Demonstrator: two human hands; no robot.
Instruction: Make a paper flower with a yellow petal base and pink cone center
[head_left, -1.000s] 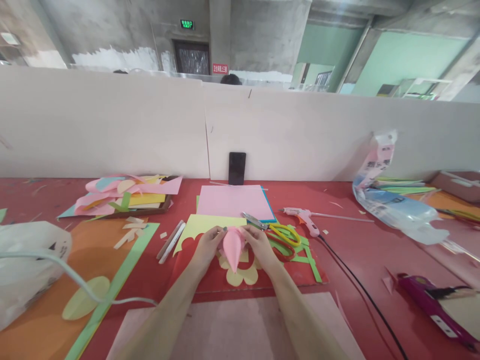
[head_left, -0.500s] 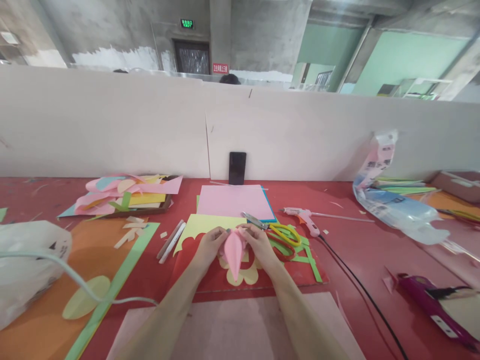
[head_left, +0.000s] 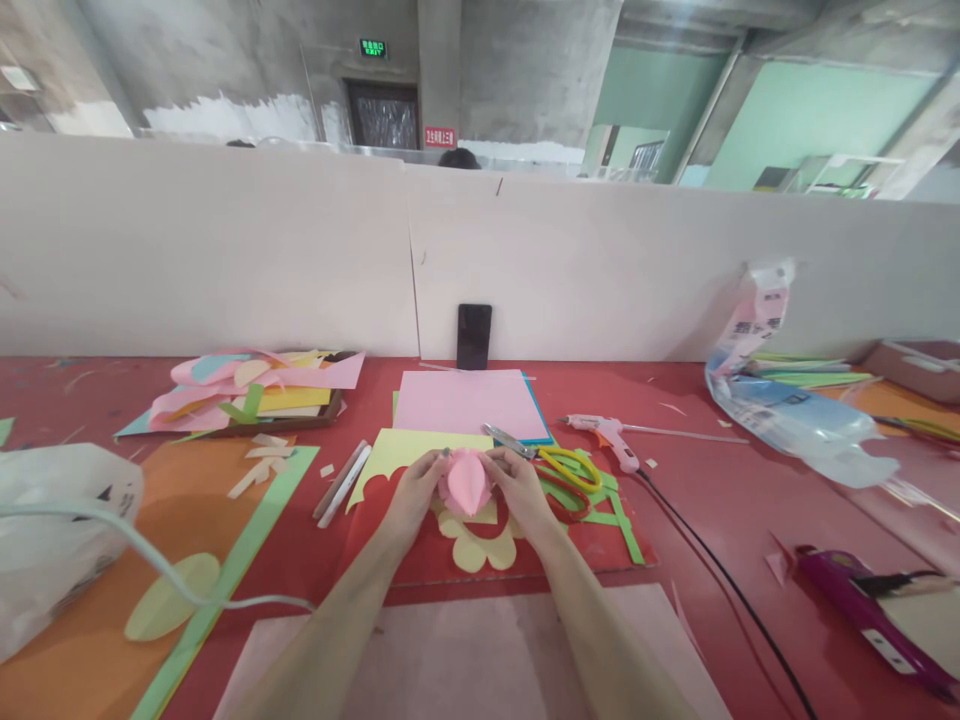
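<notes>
A pink folded paper piece [head_left: 468, 484] is held up between both hands, its lower end pointed. My left hand [head_left: 420, 490] pinches its left edge. My right hand [head_left: 517, 488] grips its right edge. Below it, a pale yellow scalloped paper cutout [head_left: 484, 550] lies on a red sheet [head_left: 420, 568]. Scissors with yellow and red handles [head_left: 571, 468] lie just right of my right hand, over green paper strips [head_left: 624, 525]. Behind the hands are a pale yellow sheet [head_left: 390, 448] and a pink sheet [head_left: 461, 402].
A pink glue gun [head_left: 616, 442] with a black cord lies right. A phone [head_left: 474, 337] leans on the white partition [head_left: 585, 275]. Paper scraps [head_left: 262, 385] fill a tray at left; two pens [head_left: 345, 485] lie nearer. A plastic bag [head_left: 60, 530] and a purple tool [head_left: 862, 615] sit at the sides.
The pink paper piece has tilted, so its pointed end now looks shorter and higher. More of the yellow cutout shows below it. Both hands keep their hold with slight finger shifts.
</notes>
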